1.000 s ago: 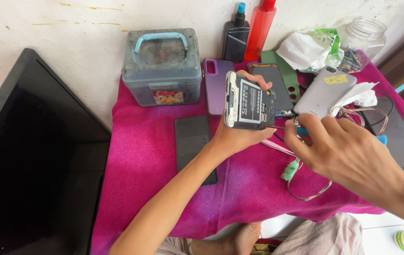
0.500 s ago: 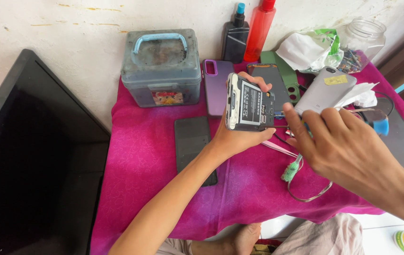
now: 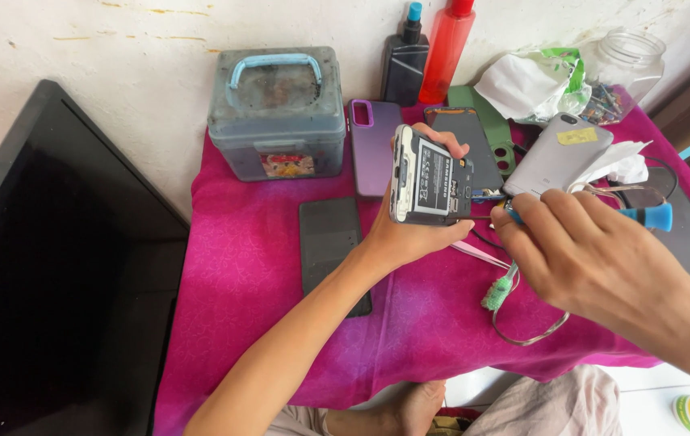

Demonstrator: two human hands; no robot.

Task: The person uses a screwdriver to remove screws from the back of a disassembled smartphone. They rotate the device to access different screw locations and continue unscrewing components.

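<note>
The left hand (image 3: 409, 234) grips an opened phone (image 3: 428, 176) upright above the surface (image 3: 264, 242), fingers curled over its top edge, battery side toward the camera. The right hand (image 3: 595, 258) pinches a blue-handled screwdriver (image 3: 643, 216), whose thin shaft now runs level to the phone's lower right edge. A second ago this hand sat lower and further back with the handle mostly covered; since then it has come up and the tip has closed on the phone, which reads as the tool being set to a screw or seam there. The contact point itself is too small to make out, and the right fingers hide most of the shaft. Behind lie a purple phone case (image 3: 373, 145), a grey plastic box (image 3: 276, 113) and a dark phone (image 3: 330, 242) flat on the pink cloth; the right forearm is cut off by the frame.
</note>
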